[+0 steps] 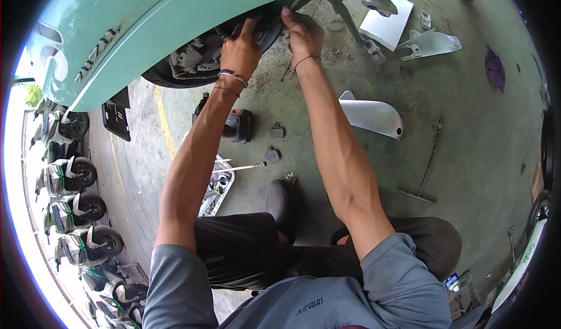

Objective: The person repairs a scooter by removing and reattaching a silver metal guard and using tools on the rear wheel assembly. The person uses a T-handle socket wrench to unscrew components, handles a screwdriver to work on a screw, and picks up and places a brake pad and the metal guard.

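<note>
A glossy mint-green scooter body panel [158, 13] sweeps across the upper left of the frame, and beneath its lower edge, at the upper centre, a wheel with a black rubber tyre [175, 84] shows with a grey metal brake caliper [188, 59] on its inner side. Both bare hands are at the right part of this wheel. The left hand [241, 54], below a silver bangle [233, 78], has its fingers bent in toward the dark parts; their tips are lost in shadow, so I cannot tell whether they pinch anything. The right hand [305, 36] is just beside it, thumb raised near the tyre's edge and the other fingers mostly hidden — its grip cannot be told either.

On the grey concrete floor [374, 171], two small dark brake pads [277, 131] lie near the centre of the frame, one below the other. Left of them sits a black power tool with a red-marked battery [238, 125], and lower down a silver tray of tools [225, 195], partly behind the left forearm. Right of the right forearm lies a rounded silver metal cover [374, 118]; a black T-shaped wrench [429, 165] lies farther right — and a crumpled purple cloth [495, 69] at upper right.
</note>
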`<state>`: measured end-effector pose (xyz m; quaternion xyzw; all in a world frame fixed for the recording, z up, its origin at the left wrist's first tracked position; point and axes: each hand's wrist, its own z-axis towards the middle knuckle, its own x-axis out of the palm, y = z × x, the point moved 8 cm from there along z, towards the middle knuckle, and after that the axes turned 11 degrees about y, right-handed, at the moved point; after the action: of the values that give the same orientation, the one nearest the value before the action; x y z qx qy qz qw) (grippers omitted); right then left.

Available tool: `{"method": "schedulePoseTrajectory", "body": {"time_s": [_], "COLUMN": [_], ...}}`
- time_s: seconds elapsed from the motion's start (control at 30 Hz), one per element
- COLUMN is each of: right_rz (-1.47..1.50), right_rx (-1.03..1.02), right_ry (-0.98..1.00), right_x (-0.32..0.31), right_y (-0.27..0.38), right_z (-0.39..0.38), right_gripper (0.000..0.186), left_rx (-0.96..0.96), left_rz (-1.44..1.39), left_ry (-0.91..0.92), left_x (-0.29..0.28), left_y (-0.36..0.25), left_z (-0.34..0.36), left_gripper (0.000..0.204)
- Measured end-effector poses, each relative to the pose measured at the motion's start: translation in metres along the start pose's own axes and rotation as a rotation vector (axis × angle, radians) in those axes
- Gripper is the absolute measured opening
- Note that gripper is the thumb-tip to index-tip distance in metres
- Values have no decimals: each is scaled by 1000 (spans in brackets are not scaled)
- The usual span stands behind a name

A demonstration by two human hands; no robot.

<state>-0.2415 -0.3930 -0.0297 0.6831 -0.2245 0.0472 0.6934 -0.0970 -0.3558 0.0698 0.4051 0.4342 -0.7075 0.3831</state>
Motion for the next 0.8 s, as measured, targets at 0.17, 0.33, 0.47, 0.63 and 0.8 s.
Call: {"method": "schedulePoseTrajectory", "body": {"time_s": [0.17, 0.33, 0.47, 0.63, 0.8], "right_rz": [-30, -104, -155, -285, -145], "right_rx": [6, -39, 27, 6, -12], "right_ry": [55, 61, 79, 89, 104], "right_x": [-1, 1, 2, -4, -4], "right_y": [2, 13, 17, 19, 12], "right_z": [4, -1, -7, 1, 3], "right_gripper": [39, 42, 37, 42, 38], "left_rx": [-69, -62, -73, 56, -82], "left_rz": [-22, -52, -56, 25, 217], "left_ry": [-111, -87, -76, -76, 244], "left_x": [-8, -7, -7, -11, 6], "left_y": [5, 13, 11, -7, -14], "left_z": [-5, -8, -7, 1, 27], "left_gripper": [16, 17, 20, 29, 36]}}
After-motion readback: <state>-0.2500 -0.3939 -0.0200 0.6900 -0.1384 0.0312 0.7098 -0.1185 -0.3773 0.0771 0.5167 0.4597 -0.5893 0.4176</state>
